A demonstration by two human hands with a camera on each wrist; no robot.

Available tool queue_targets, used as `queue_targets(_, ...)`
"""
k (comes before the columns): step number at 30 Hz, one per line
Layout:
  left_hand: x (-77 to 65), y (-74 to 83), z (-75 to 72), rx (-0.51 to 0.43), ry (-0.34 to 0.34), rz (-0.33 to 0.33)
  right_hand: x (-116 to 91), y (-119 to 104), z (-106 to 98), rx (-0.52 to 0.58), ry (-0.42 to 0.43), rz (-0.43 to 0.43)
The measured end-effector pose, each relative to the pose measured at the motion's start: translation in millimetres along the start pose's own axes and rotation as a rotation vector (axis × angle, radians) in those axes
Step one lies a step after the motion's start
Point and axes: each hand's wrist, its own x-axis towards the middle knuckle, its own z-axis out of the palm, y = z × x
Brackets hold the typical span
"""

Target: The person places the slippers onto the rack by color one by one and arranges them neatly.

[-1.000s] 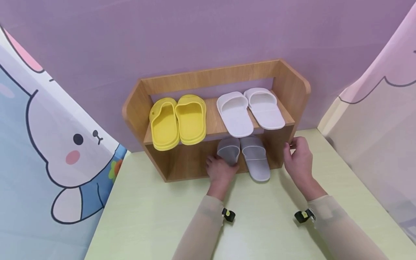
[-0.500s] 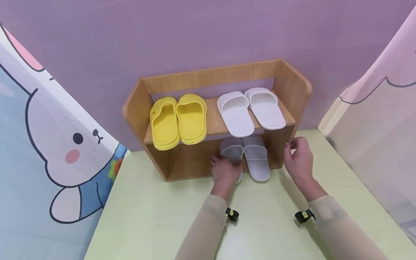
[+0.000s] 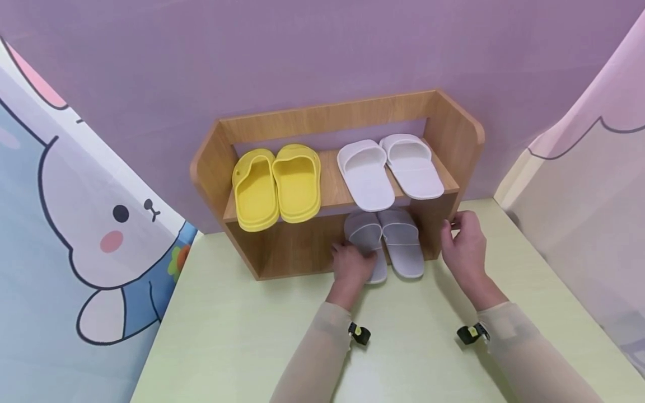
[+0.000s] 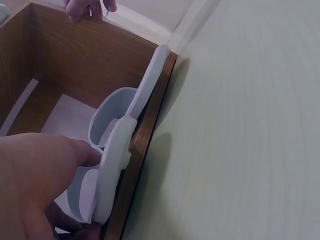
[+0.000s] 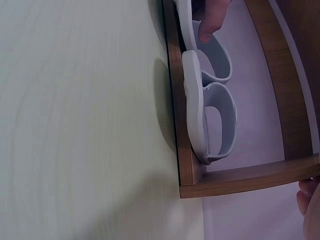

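Observation:
My left hand (image 3: 351, 266) grips the left grey slipper (image 3: 379, 271) on the lower shelf of a small wooden shoe rack (image 3: 327, 109). In the left wrist view the thumb (image 4: 86, 152) lies against the slipper's upper side; the other fingers are at its far edge, partly hidden. The right grey slipper (image 3: 406, 258) sits close beside it, both open-end forward with their heels past the shelf's front edge. My right hand (image 3: 464, 243) holds the front edge of the rack's right side panel, its fingertips (image 4: 80, 9) showing over that edge in the left wrist view.
Yellow clogs (image 3: 298, 190) stand on the upper shelf's left, white slippers (image 3: 367, 182) on its right. The rack rests on a pale green tabletop (image 3: 221, 336) against a purple cloth (image 3: 322, 50). A rabbit-printed cloth (image 3: 85, 235) hangs at the left.
My left hand has moved the left grey slipper to the right, up beside the other one, which has shifted slightly right too. The right hand has stayed at the side panel.

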Motion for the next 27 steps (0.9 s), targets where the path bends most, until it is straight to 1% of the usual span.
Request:
queue_targets(2, -0.1, 0.0, 0.2, -0.030, -0.007, 0.001, 0.4, 0.1, 0.0, -0.003, 0.003, -0.003)
queue_targets(3, 1.6, -2.7, 5.4, -0.035, 0.004, 0.008, 0.5, 0.0, -0.1, -0.003, 0.005, -0.005)
queue_targets(4, 2.0, -3.5, 6.9, -0.042, 0.013, 0.011, 0.5, -0.2, -0.2, -0.002, 0.006, -0.006)
queue_targets(6, 2.1, -3.4, 7.2, -0.054, 0.005, 0.013, 0.5, -0.2, -0.3, -0.004, 0.010, -0.007)
queue_targets(7, 4.3, -7.0, 14.5, -0.049, 0.022, 0.020, 0.6, 0.1, -0.4, -0.004, 0.009, -0.007)
queue_targets(9, 4.1, -7.4, 16.3, -0.047, 0.034, 0.028, 0.7, 0.5, -0.6, -0.003, 0.009, -0.006)
queue_targets(10, 2.1, -4.7, 11.0, -0.060, 0.023, 0.025, 0.7, 0.9, -0.6, -0.003, 0.010, -0.007)
queue_targets(11, 1.9, -4.6, 10.6, -0.060, 0.023, 0.026, 0.6, 1.2, -0.6, -0.004, 0.010, -0.006)
queue_targets(12, 2.2, -6.5, 13.1, -0.055, 0.037, 0.032, 0.6, 1.5, -0.5, -0.003, 0.010, -0.006)
queue_targets(13, 2.3, -6.8, 13.0, -0.055, 0.035, 0.033, 0.7, 1.7, -0.4, -0.001, 0.012, -0.006)
queue_targets(14, 0.2, -3.8, 5.8, -0.064, 0.016, 0.029, 0.7, 1.7, -0.4, 0.000, 0.012, -0.004)
queue_targets(17, 0.0, -4.5, 2.0, -0.065, -0.017, 0.021, 1.3, 2.4, -0.6, -0.002, 0.013, -0.002)
queue_targets(19, -1.8, -4.0, -4.0, -0.076, -0.056, 0.009, 1.7, 2.6, -1.4, -0.003, 0.012, -0.001)
queue_targets(21, -3.8, -7.1, -8.9, -0.079, -0.068, 0.018, 1.6, 3.0, -2.4, -0.005, 0.009, 0.001)
queue_targets(24, -7.8, -17.4, -17.5, -0.084, -0.099, 0.034, -0.1, 3.5, -4.2, 0.004, 0.000, 0.010)
queue_targets(27, -13.3, -33.1, -33.7, -0.089, -0.149, 0.045, -3.1, 7.9, -7.6, 0.012, -0.023, -0.003)
